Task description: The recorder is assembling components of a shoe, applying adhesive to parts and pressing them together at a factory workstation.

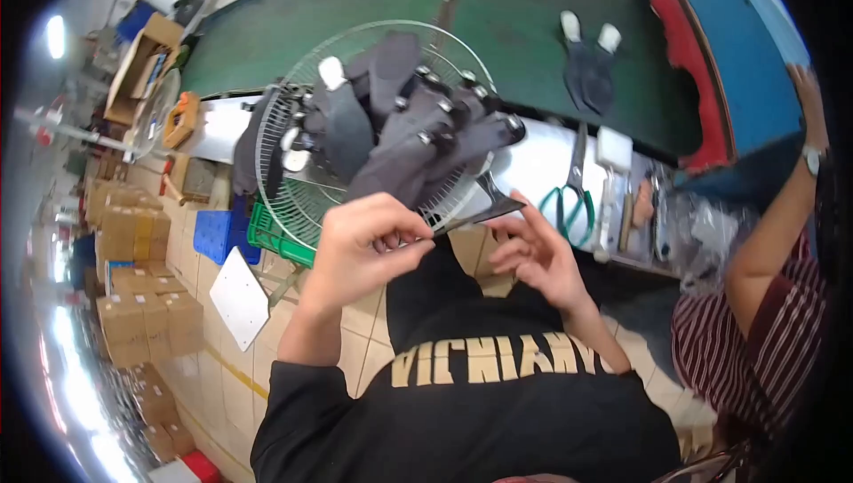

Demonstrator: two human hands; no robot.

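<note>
Black shirt [498, 412] with yellow lettering filled the bottom of the head view, closest to the lens. Above it I had both bare hands up in front of the chest. Left hand [369, 247] was curled, thumb and fingertips pinched together; something small may have been in the pinch, but I could not tell what. Right hand [538, 256] was half open, fingers bent and spread, holding nothing I could make out. The two hands sat near each other, not touching.

Just beyond the hands stood a round wire fan guard [293, 172], tilted, with a bunch of dark grey socks [418, 127] clipped or hung across it; white tags showed on a few. Left hand was just below the lowest socks. A dark pointed piece [493, 203] stuck out under the sock bunch, close to the right fingertips; unclear what it was.

Further back a green belt surface [515, 30] carried one more pair of dark socks [588, 70] with white toes. Green-handled scissors [569, 199] lay on the white bench [542, 163] right of the guard. On the right, another person in a striped top [746, 332] reached an arm upward, watch on wrist. Cardboard boxes [133, 279] were stacked on the tiled floor at left, with a blue crate [218, 234] and a green crate [275, 239] near the guard's foot.
</note>
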